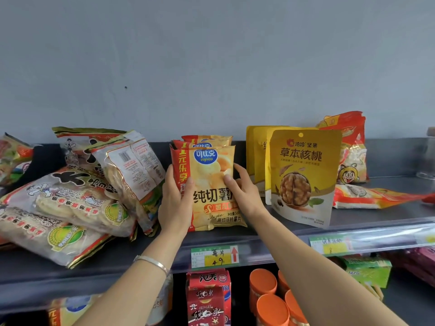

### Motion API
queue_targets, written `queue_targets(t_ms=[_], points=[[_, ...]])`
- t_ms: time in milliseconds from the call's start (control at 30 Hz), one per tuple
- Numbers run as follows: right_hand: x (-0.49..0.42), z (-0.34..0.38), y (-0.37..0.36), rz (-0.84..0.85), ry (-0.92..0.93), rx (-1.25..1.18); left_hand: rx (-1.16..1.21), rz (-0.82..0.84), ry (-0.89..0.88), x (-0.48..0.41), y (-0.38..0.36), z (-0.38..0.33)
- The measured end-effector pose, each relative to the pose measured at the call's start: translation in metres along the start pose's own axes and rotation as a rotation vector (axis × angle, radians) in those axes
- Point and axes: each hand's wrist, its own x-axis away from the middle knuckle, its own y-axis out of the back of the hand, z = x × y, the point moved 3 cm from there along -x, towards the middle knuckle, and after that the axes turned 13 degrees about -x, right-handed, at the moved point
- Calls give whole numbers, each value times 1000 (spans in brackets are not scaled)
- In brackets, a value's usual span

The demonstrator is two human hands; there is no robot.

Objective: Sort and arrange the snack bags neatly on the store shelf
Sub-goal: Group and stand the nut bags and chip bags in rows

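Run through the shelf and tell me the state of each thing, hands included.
Chip bag: upright, front of its row, held at both sides.
Left hand: grips chip bag's left edge.
Right hand: pinches its right edge.
Walnut pouches: upright, lined up.
Rice cracker bags: toppled, piled crooked.
Red bag: lying flat.

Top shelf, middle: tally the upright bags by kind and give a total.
Potato chip bags: 3, with the front one gripped by the left hand and the right hand.
Walnut pouches: at least 3; the rear ones overlap, so there may be more.
Total: at least 6.
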Motion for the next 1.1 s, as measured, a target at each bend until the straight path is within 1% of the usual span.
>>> queue_targets(t_ms=[67, 100, 167, 233, 300, 367, 467, 533, 633, 667, 733, 800, 900, 933, 1000, 1100], points=[[4, 6, 0, -19, 31, 63, -65, -110, -19, -2, 5, 0], [5, 10, 1, -62, 67, 109, -99, -190, -56, -2, 9, -3], [8, 21, 5, -172, 191, 230, -134, -310, -222, 0, 15, -16], [12, 29, 9, -231, 320, 387, -189, -339, -414, 5, 13, -36], [15, 32, 15, -267, 416, 510, -192, -304, -555, 9, 2, -57], [22, 37, 23, -331, 525, 610, -104, -220, -648, 13, -12, -77], [37, 47, 45, -488, 730, 770, 46, -87, -680, 18, -38, -101], [46, 48, 67, -621, 783, 836, 108, -18, -650, 23, -56, -114], [58, 47, 105, -834, 736, 805, 195, 125, -504, 26, -85, -126], [60, 47, 114, -873, 705, 762, 210, 178, -440, 25, -94, -126], [62, 45, 132, -868, 635, 649, 218, 250, -337, 25, -110, -132], [61, 40, 147, -765, 547, 482, 272, 272, -254, 28, -123, -138], [57, 31, 165, -513, 265, 138, 381, 317, -116, 34, -143, -140], [57, 29, 170, -452, 182, 96, 404, 338, -73, 35, -150, -138], [52, 28, 180, -398, 75, 56, 386, 335, -25, 38, -161, -133], [39, 29, 191, -334, -45, 2, 326, 255, -12, 41, -162, -132]])
